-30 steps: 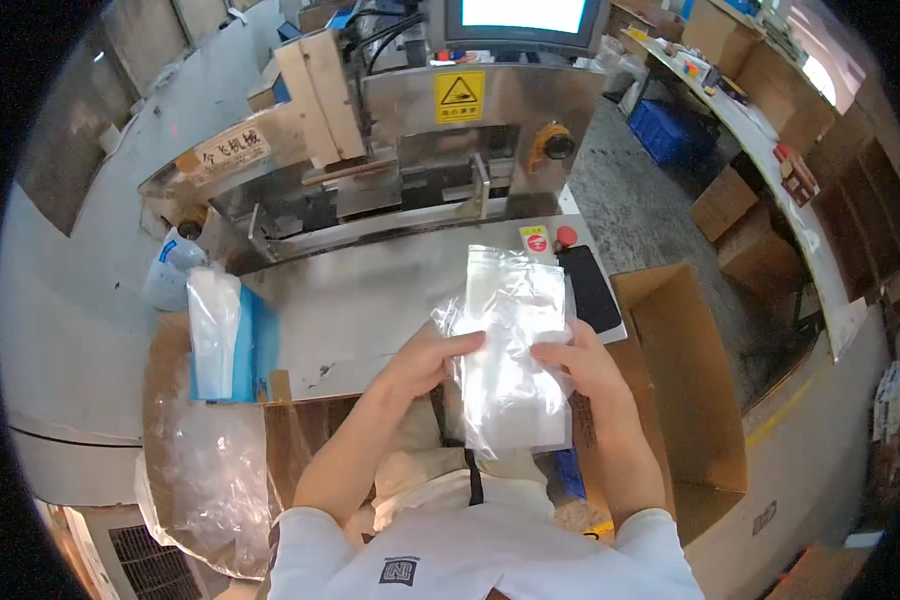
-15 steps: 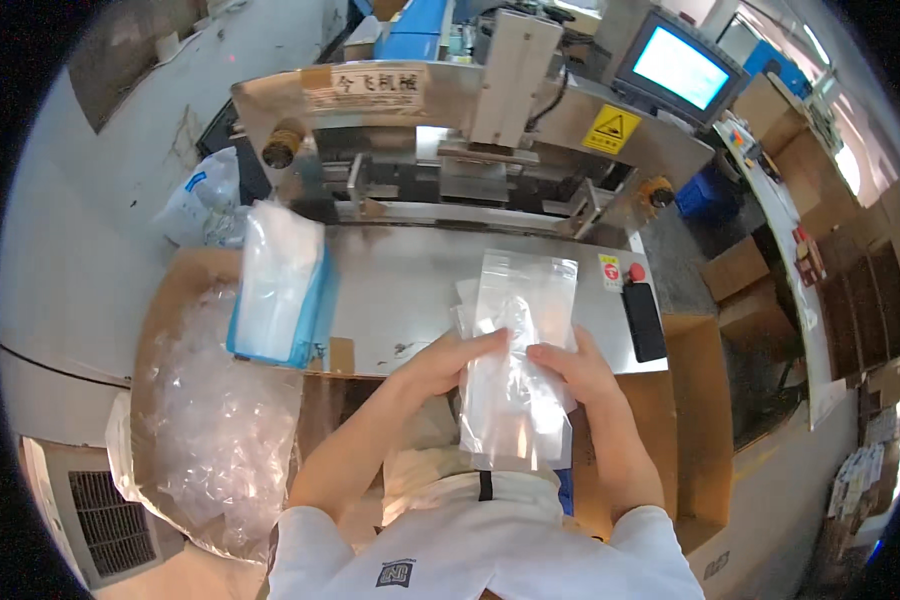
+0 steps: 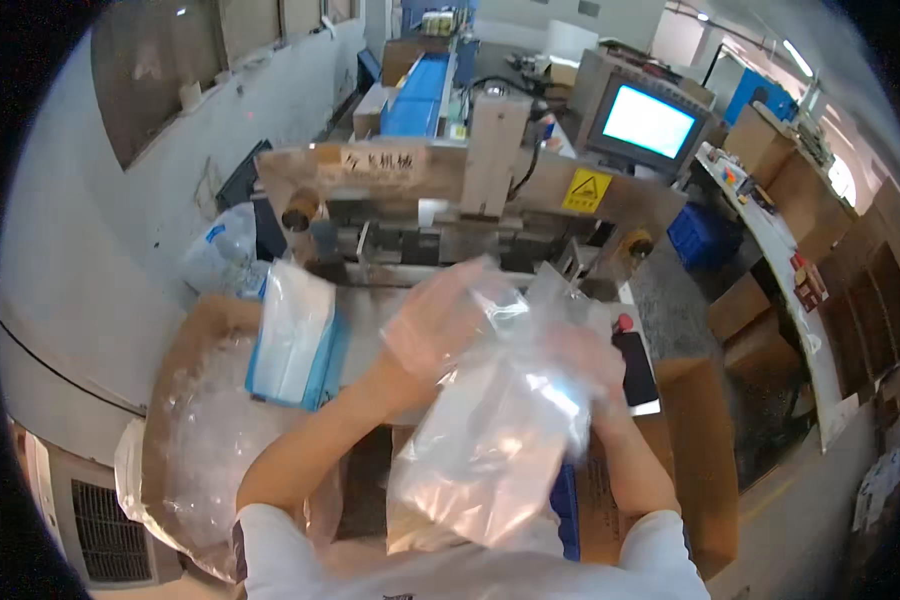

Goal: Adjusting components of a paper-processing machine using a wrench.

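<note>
In front of my body I hold a stack of clear plastic bags, hanging above the near edge of the machine table. The film looks glossy and creased, its upper ends spread apart. My left hand grips the bags at their upper left, with film across its fingers. At their upper right, my right hand is closed on the plastic. Both hands are smeared by motion, so single fingers hardly show.
A metal machine spans the table's back. On the left stands a blue holder with white-looking sheets, beside a cardboard box full of clear plastic. A black phone-shaped object and red button lie right, above an open carton.
My hands have lifted the bags off the table and moved apart, the left one up and leftward. The bags' tops have spread. The view has tilted up.
</note>
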Action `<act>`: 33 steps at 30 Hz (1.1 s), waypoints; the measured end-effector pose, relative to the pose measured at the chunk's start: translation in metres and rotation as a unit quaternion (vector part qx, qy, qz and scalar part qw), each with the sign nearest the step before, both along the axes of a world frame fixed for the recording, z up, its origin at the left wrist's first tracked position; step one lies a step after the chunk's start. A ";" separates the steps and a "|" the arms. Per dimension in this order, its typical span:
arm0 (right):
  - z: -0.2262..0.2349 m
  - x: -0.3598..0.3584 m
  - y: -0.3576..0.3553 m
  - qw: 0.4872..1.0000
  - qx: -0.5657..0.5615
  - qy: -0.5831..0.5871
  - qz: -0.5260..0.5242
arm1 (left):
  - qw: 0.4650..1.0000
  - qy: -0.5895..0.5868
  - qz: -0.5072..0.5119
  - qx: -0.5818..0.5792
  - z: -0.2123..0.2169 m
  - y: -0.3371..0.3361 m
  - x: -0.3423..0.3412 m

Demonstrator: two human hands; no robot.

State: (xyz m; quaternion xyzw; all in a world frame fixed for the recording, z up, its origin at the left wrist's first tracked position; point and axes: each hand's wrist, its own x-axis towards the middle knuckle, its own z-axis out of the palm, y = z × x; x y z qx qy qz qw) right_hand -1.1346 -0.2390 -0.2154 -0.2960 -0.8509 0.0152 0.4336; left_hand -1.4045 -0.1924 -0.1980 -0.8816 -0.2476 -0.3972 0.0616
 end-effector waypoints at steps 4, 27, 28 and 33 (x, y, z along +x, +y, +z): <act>0.004 0.003 -0.010 0.991 0.126 0.001 -0.048 | 0.995 -0.001 0.074 0.066 -0.048 0.010 0.012; -0.055 0.043 0.043 0.984 0.144 -0.101 0.035 | 0.453 -0.128 -0.150 -0.869 -0.177 0.092 0.010; -0.064 0.047 0.045 0.984 0.136 -0.115 0.022 | 0.445 -0.167 -0.156 -0.866 -0.143 0.083 0.030; -0.095 0.045 0.063 0.982 0.084 -0.167 0.027 | 0.382 -0.173 -0.117 -0.900 -0.128 0.102 0.035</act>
